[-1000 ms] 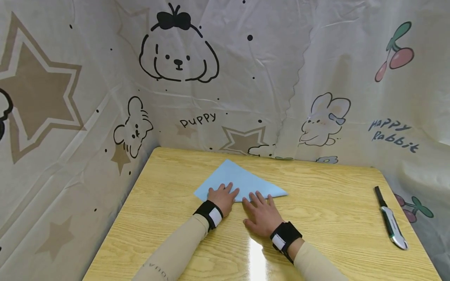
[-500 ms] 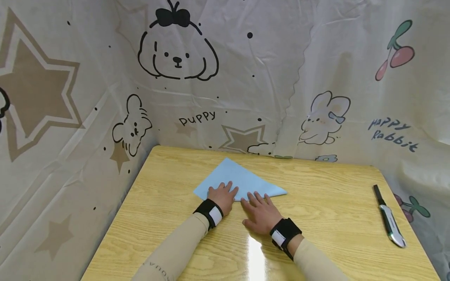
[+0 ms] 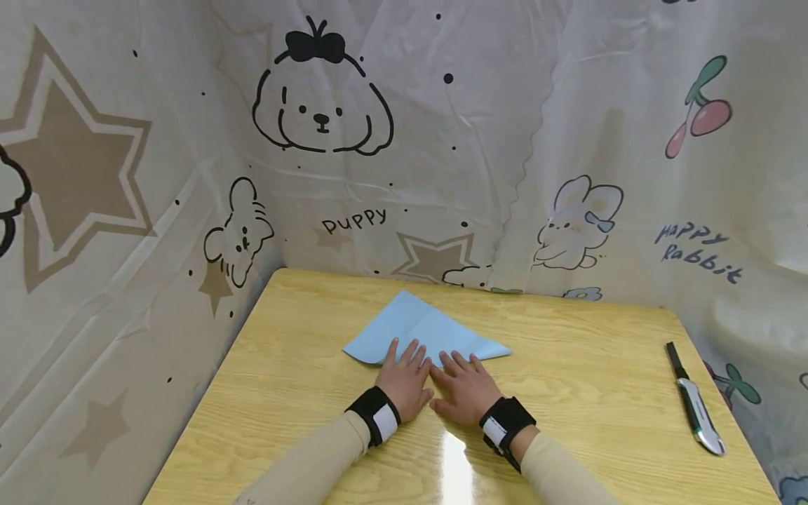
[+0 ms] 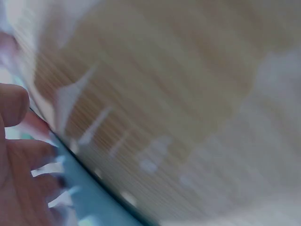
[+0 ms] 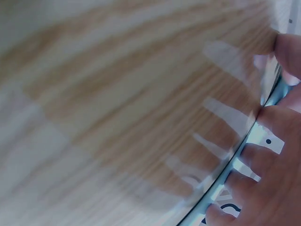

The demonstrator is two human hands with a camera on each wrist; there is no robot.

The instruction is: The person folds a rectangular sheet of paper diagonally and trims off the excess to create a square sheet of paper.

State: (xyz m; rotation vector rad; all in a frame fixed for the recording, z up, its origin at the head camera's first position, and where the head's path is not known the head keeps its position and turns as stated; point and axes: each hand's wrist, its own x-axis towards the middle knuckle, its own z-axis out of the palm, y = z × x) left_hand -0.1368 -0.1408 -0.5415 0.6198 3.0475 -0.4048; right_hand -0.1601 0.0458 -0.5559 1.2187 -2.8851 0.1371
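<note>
Blue paper [image 3: 423, 321] lying on the table [image 3: 600, 393], my left hand [image 3: 404, 387] and right hand [image 3: 470, 394] side by side at its near edge, fingers straight and laid on it (thumbs close together), knife [image 3: 699, 414] well off to my right.

We see plain light blue on the sheet of paper [image 3: 410, 319] and a yellow wood grain across the tabletop [image 3: 568, 379]. The left sleeve [image 3: 315, 459] and right sleeve [image 3: 562, 470] are both beige; the left wristband [image 3: 364, 404] and right wristband [image 3: 517, 415] are black with white patches [image 3: 385, 422]. On the utility knife [image 3: 693, 403] we find a black blade [image 3: 675, 359] and a silver and dark green handle [image 3: 702, 419]. We make out tan stars [image 3: 82, 151], black dots [image 3: 448, 78], a black-lined puppy [image 3: 322, 120] and pink cherries [image 3: 710, 118] with green leaves [image 3: 712, 69] on the off-white curtain [image 3: 492, 119].
</note>
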